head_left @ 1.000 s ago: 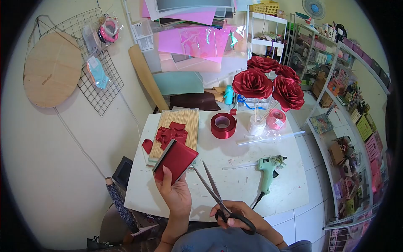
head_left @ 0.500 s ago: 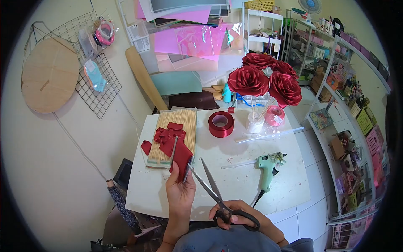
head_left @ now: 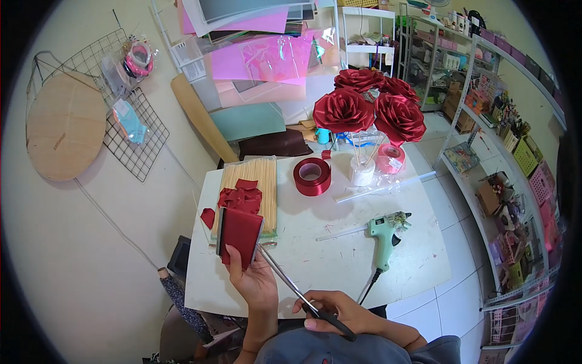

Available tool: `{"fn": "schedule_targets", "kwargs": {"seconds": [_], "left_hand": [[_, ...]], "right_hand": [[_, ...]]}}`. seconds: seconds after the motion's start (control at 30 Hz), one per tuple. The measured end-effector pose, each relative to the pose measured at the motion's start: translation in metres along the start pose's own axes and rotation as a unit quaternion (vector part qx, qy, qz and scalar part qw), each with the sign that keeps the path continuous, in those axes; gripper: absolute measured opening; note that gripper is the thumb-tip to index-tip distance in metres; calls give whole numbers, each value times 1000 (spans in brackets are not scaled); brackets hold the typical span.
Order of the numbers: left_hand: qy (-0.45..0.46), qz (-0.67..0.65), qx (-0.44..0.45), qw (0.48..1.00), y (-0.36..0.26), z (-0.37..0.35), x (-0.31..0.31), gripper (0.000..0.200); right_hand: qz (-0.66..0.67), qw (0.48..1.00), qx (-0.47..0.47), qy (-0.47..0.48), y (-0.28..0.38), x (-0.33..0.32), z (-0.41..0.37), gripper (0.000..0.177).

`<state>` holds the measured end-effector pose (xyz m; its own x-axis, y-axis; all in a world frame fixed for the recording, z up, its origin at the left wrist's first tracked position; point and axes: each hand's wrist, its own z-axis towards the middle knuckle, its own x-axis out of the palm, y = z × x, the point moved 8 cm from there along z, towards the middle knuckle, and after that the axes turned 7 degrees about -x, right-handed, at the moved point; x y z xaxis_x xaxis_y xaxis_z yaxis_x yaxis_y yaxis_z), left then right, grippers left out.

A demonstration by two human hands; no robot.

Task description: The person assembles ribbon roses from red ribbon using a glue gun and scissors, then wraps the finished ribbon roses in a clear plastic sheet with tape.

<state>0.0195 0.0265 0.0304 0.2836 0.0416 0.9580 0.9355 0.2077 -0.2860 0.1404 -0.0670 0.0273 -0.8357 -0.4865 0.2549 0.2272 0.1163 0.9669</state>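
Note:
Pinched in my left hand (head_left: 256, 282) is a piece of red satin ribbon (head_left: 241, 233), with a dark strip along its left edge and a grey one along its right. My right hand (head_left: 333, 312) holds black-handled scissors (head_left: 285, 274); their blades look closed or nearly so, with the tips beside the ribbon's lower right edge. Behind the ribbon, cut red pieces (head_left: 241, 197) lie on a bundle of wooden sticks (head_left: 268, 188). One loose red piece (head_left: 208, 217) rests left of the bundle.
On the white table (head_left: 303, 249) are a red ribbon roll (head_left: 312, 176), a green glue gun (head_left: 384, 239), a clear stick and a pink roll (head_left: 391, 159). Red fabric roses (head_left: 344, 110) stand in a white holder (head_left: 362, 172). Shelves (head_left: 485, 176) line the right side.
The scissor blades have come together from wide apart. The ribbon has turned to show its broad face and moved slightly left and down. The camera view has shifted a little.

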Motion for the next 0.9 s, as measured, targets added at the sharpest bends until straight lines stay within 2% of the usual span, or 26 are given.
{"fn": "schedule_targets", "kwargs": {"seconds": [0.07, 0.13, 0.2, 0.27, 0.3, 0.37, 0.4, 0.43, 0.5, 0.63, 0.7, 0.73, 0.8, 0.83, 0.9], "left_hand": [[-2, 31, 34, 999, -4, -3, 3, 26], [-3, 29, 17, 999, -3, -3, 1, 26], [-5, 26, 0, 1000, -4, -2, -1, 26], [46, -95, -174, 979, 18, -1, 7, 23], [46, -94, -173, 979, 19, 0, 6, 23], [44, -269, -326, 905, 43, -8, 10, 20], [31, -318, -354, 879, 46, -11, 10, 22], [30, -318, -355, 879, 47, -12, 13, 22], [-31, -310, -337, 889, 49, -13, 12, 20], [-19, -254, -292, 922, 44, -8, 3, 21], [47, -134, -169, 975, 25, 1, 1, 24], [47, -134, -170, 975, 25, 0, 3, 24], [56, -72, -59, 994, 7, -2, 9, 29], [56, -72, -60, 994, 8, -2, 10, 29], [-2, 53, 48, 997, -7, -6, 4, 31]], "right_hand": [[1, 1000, -2, 7, 1, 1, 0, 29], [1, 1000, -5, 13, 3, 1, 0, 29], [91, 995, -5, 46, 4, 8, 1, 28], [110, 992, -21, 59, 3, 8, 3, 28], [129, 988, -37, 72, 4, 9, 4, 28], [138, 988, -35, 66, 5, 9, 5, 28], [146, 987, -32, 59, 5, 9, 4, 28], [146, 987, -32, 58, 7, 9, 4, 28], [91, 995, -6, 38, 5, 5, 4, 30], [20, 1000, -8, 2, 3, 0, 4, 31], [-43, 999, 21, 10, 1, 0, 2, 36], [-43, 999, 21, 9, 1, 1, 2, 36], [-50, 999, -10, -2, 4, 2, 2, 31], [-49, 999, -10, -2, 4, 1, 1, 31], [-9, 1000, -10, 13, 1, 3, 1, 32]]}}
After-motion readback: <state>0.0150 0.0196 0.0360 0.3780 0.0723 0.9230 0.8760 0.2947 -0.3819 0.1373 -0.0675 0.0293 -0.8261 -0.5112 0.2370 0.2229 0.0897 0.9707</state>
